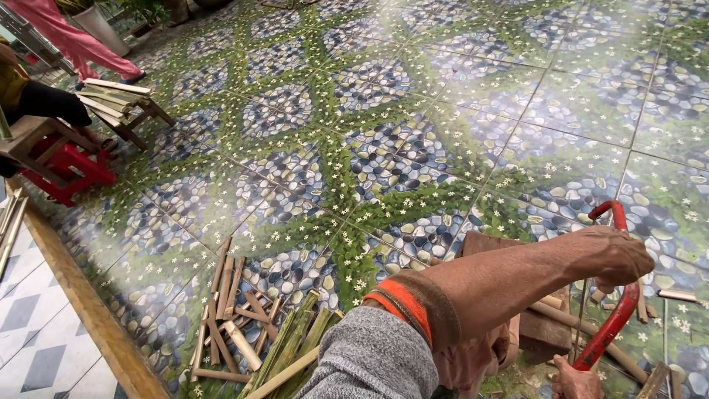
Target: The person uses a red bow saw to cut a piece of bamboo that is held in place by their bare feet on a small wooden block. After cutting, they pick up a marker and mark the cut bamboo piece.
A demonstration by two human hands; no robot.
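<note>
The floor (413,111) under me is tiled with a print of blue-grey pebbles, green strips and small white flowers. Well off to the left of my grip, a heap of split bamboo strips (236,318), brown ones and green ones, lies straight on the tiles. Just below my grip a wooden block (543,332) sits on the floor with pale round sticks (569,318) beside it, and short offcuts (676,295) lie just to the right. Far away at the upper left, a low wooden stool (136,111) stacked with slats and a red plastic stool (70,174) stand on the tiles.
</note>
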